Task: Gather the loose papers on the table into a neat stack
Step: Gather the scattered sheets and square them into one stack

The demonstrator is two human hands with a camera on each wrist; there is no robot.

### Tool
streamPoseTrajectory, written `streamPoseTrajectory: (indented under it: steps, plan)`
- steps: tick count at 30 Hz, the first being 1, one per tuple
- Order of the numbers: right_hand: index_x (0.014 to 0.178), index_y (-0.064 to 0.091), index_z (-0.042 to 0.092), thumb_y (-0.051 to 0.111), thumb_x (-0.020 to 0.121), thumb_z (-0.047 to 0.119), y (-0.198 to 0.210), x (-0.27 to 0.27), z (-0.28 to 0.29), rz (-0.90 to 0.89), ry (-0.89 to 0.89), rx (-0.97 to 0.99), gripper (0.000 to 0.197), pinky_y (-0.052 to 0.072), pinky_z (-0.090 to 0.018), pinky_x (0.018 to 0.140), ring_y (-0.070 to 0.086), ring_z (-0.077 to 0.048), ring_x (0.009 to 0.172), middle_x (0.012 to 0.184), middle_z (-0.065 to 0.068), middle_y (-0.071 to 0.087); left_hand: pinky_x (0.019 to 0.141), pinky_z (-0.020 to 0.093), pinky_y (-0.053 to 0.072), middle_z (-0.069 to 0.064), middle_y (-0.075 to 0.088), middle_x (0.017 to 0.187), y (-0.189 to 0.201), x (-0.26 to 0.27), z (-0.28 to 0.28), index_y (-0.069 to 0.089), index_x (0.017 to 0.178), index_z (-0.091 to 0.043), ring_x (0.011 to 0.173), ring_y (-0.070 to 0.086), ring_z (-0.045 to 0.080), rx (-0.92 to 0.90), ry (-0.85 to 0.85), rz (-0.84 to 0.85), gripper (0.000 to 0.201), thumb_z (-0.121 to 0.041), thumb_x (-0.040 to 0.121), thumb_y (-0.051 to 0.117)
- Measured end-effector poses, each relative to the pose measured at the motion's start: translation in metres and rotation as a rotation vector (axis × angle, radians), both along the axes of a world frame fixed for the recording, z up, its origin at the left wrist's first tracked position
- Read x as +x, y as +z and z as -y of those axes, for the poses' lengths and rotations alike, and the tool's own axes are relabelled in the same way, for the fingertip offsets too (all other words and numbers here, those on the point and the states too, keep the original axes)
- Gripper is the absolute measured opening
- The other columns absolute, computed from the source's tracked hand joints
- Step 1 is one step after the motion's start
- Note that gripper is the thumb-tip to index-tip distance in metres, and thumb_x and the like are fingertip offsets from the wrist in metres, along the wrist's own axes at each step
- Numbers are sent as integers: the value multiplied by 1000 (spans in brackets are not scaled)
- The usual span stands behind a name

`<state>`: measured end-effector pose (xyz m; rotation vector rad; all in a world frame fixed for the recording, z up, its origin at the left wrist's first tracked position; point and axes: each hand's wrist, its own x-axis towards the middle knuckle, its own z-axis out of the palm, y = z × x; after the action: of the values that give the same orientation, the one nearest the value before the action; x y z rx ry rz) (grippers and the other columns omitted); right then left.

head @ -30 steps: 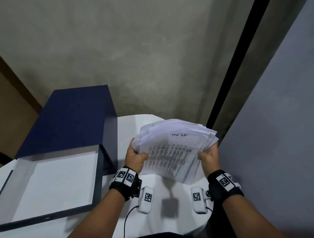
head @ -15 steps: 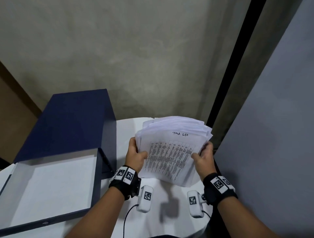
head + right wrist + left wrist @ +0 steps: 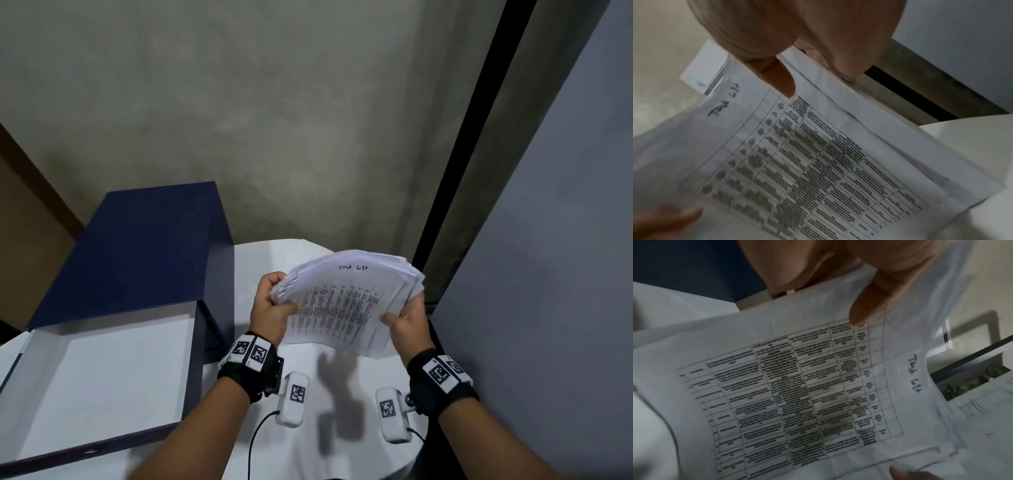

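Your left hand (image 3: 270, 308) and right hand (image 3: 409, 325) both hold the bundle of papers (image 3: 346, 305) up in the air above the white table (image 3: 329, 394), not resting on it. Left grips the left edge: thumb across the top sheet, fingers curled round the back. Right grips the lower right edge the same way, thumb on top, fingers underneath. From the left wrist view your thumb (image 3: 865, 308) presses onto the printed table on the top sheet; in the right wrist view the thumb (image 3: 777, 76) sits just above the grid too. Top sheet carries a printed table and a handwritten note near its upper edge, too blurred to read for sure. Sheet edges are fanned and uneven, mostly along the top and right side, so the bundle isn't squared. Bundle is tilted, far edge higher. Open navy box (image 3: 113, 342) with a white inside stands on the table to your left, apart from the papers
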<state>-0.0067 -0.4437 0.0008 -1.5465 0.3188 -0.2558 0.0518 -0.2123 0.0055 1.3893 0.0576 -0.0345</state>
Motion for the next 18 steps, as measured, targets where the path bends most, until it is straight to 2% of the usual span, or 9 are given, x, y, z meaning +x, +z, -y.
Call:
streamPoseTrajectory:
  steps: [3,5,7,9,10,12,14,15,18]
  plan:
    - [129,36,28,50,58,-10,7,2,0,55,14,47,82,52,-42,100,61,-11,114,129,-9,55,61,26,44,4,58,88,0,5,-4,53,97,-14,79,53,17,-1,-3,26,59,6,42,52]
    - [125,38,28,51,58,-9,10,5,1,64,31,37,77,52,-45,100,60,-15,112,122,-7,56,62,27,45,5,60,91,1,7,-7,54,103,-9,82,54,18,22,-24,54,63,7,41,51]
    - [118,43,33,52,58,-8,12,7,4,48,9,12,73,51,-48,100,61,-16,108,115,-4,59,61,23,49,3,61,93,1,9,-8,53,108,-4,82,57,14,25,-16,64,68,7,41,51]
    - [128,45,33,50,58,-8,10,10,5,13,51,-15,82,49,-49,104,61,-18,114,119,-3,62,62,18,50,0,61,92,3,10,-9,52,106,-4,82,60,8,42,-21,73,67,9,41,52]
    - [135,43,29,50,59,-9,9,11,4,-6,83,-39,86,48,-51,106,60,-19,119,122,-2,63,64,19,49,0,61,92,2,11,-8,52,104,-6,82,59,10,58,-42,74,64,9,42,53]
    - [143,37,26,53,66,-11,7,13,1,-24,115,-83,87,47,-52,108,60,-17,121,123,1,63,66,24,48,4,61,89,2,11,-5,54,98,-9,81,57,17,97,-90,73,51,5,50,60]
    - [141,38,24,55,82,-15,8,18,-2,-11,81,-97,73,46,-48,110,61,-8,116,121,7,63,69,26,49,7,63,84,6,11,0,58,95,-4,78,58,17,118,-89,80,33,-6,64,68]
    - [138,41,24,54,88,-15,10,21,-3,-2,47,-98,64,46,-46,110,61,-4,113,119,10,64,72,28,51,9,65,85,9,11,2,60,95,-1,78,61,18,111,-68,85,31,-11,68,72]
    - [130,52,19,54,94,-10,13,23,-4,38,-13,-82,46,49,-42,105,66,-14,112,116,5,69,85,38,54,20,70,100,13,11,4,63,104,-3,92,67,30,53,3,92,31,-8,76,75]
